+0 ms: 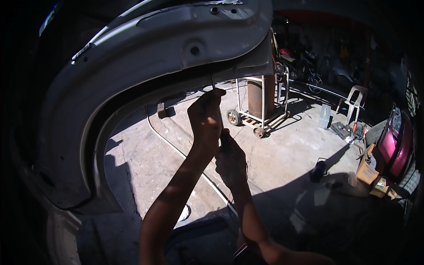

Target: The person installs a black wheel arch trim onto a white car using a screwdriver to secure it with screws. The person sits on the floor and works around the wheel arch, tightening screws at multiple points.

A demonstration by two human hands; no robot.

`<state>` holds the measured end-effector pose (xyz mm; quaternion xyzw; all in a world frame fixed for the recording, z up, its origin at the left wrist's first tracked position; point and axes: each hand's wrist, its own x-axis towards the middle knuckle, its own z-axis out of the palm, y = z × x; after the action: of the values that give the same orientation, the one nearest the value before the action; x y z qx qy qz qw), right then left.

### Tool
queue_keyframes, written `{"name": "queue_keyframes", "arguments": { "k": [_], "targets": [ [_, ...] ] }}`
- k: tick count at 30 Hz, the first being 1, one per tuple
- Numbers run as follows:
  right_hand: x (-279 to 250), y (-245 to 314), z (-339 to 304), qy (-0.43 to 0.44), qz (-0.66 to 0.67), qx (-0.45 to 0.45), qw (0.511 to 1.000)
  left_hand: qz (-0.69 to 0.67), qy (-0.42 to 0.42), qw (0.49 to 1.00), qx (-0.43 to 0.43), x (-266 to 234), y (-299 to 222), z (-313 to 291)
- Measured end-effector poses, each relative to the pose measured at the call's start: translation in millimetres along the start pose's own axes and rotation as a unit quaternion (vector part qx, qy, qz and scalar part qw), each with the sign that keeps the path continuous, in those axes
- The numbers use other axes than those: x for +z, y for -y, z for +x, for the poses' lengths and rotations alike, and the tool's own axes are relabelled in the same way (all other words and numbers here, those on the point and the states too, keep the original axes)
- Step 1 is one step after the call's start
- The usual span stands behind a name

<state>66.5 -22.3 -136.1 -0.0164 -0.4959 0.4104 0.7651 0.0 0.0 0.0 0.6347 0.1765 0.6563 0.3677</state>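
Overhead hangs a grey car body panel [154, 48], its inner side showing a curved edge, a dark groove and round holes. Just below its lower edge, my left hand [206, 115] is closed around a thin rod-shaped tool [213, 82]. The tool's upper end reaches the panel edge; whether it goes into the groove I cannot tell. Beneath, my right hand [231, 164] grips the lower part of the same tool, whose end is mostly hidden by the fingers. Both forearms are raised, and shadow hides finger detail.
Behind stands a white-framed wheeled cart [263, 104] carrying a rusty cylinder [255, 98]. A pale hose [170, 145] crosses the concrete floor. To the right are a plastic chair [353, 102], cardboard boxes [367, 171] and a magenta car part [394, 141]. A block [161, 110] lies beyond the panel.
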Motion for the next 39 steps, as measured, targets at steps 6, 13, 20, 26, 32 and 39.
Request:
{"name": "queue_keyframes", "arguments": {
  "k": [6,13,20,26,32,39],
  "targets": [
    [20.3,-8.0,8.8,-0.141,-0.281,-0.041,0.948,-0.013,-0.011,0.999,-0.029,-4.5,-2.5,3.7],
    [0.8,5.9,-1.5,-0.066,-0.338,0.004,0.939,-0.023,-0.007,1.000,0.006,-1.9,1.4,1.2],
    [-6.5,0.5,-3.1,-0.079,0.146,0.126,0.978,0.023,0.000,1.000,0.014,-3.3,0.5,2.9],
    [4.5,-12.7,5.3,-0.130,-0.353,-0.038,0.926,-0.001,0.006,1.000,-0.025,-4.0,-7.3,3.9],
    [1.4,-9.5,-11.1,-0.062,-0.544,-0.026,0.836,0.003,0.013,1.000,-0.019,-6.6,-6.9,2.8],
    [30.8,-1.1,-6.8,-0.147,-0.384,-0.055,0.910,0.047,-0.005,0.999,0.001,-0.7,-2.8,-2.6]
  ]
}}
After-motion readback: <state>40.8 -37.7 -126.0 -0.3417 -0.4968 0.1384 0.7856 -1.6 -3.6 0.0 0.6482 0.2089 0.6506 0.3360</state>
